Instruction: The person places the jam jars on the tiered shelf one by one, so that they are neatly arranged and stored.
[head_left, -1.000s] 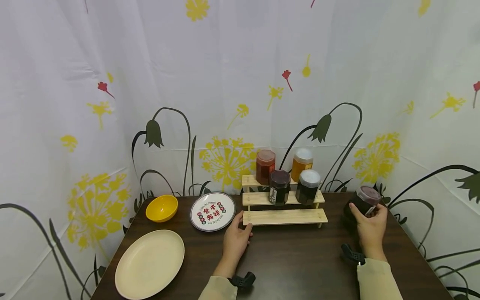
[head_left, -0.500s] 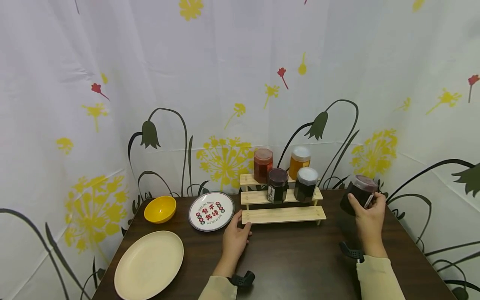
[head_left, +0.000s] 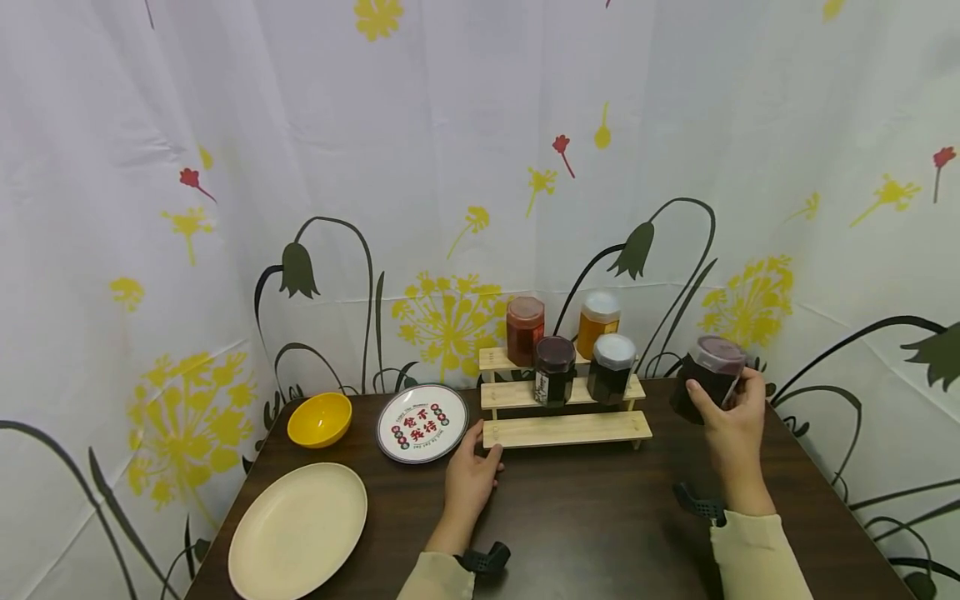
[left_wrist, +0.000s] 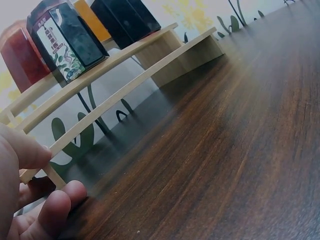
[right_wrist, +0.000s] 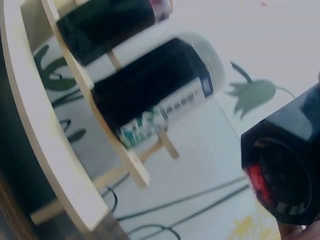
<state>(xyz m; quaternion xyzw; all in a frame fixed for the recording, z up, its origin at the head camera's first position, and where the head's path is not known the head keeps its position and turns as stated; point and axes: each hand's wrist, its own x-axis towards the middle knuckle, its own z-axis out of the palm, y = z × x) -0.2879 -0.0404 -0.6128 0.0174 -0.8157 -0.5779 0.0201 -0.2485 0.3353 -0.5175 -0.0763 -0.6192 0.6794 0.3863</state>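
A three-step wooden shelf stands at the back of the table. My left hand grips the left end of its lowest step; in the left wrist view the thumb lies over that end, with fingers below. To the right of the shelf, my right hand holds a dark jar with a purplish lid, tilted above the table. The middle step bears a dark-lidded jar and a white-lidded dark jar. On the top step sit a red jar and an amber jar.
Left of the shelf lies a white plate with red lettering. Beside it is a yellow bowl, and a cream oval plate lies nearer. A patterned curtain hangs behind the dark wooden table.
The right hand has raised the dark jar and brought it slightly left, toward the shelf. The left hand keeps its grip on the shelf's end. The head view has shifted a little.
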